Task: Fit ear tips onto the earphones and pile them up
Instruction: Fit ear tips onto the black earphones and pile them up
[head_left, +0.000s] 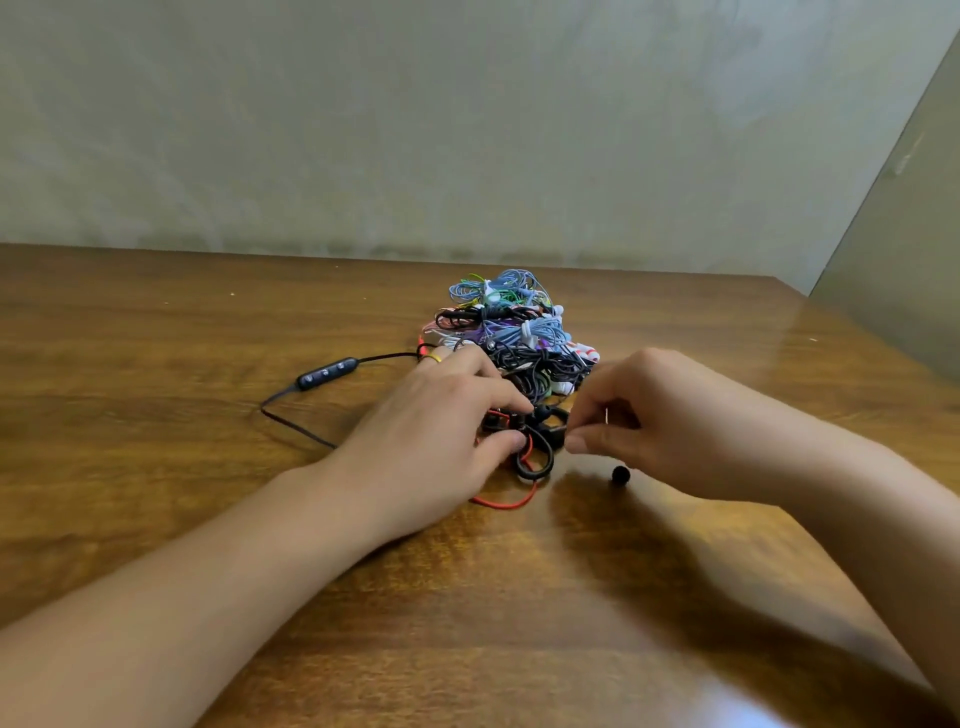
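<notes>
Earphone: black earphone (537, 439) with curved ear hooks and a red cable (506, 503), just in front of the pile (511, 332) on the wooden table (156, 322).
Axis: hook loop runs near-to-far, its closed end toward the person; bud end toward the pile.
Remote: black inline control (326, 373) left of the pile, long axis slanting left-near to right-far.
Ear tip: small black ear tip (620, 474) loose on the table, right-front of the pile.
Left hand (441, 415): curled fingers and thumb pinch the earphone.
Right hand (639, 415): fingers curled, tips pinched at the earphone's right side.
</notes>
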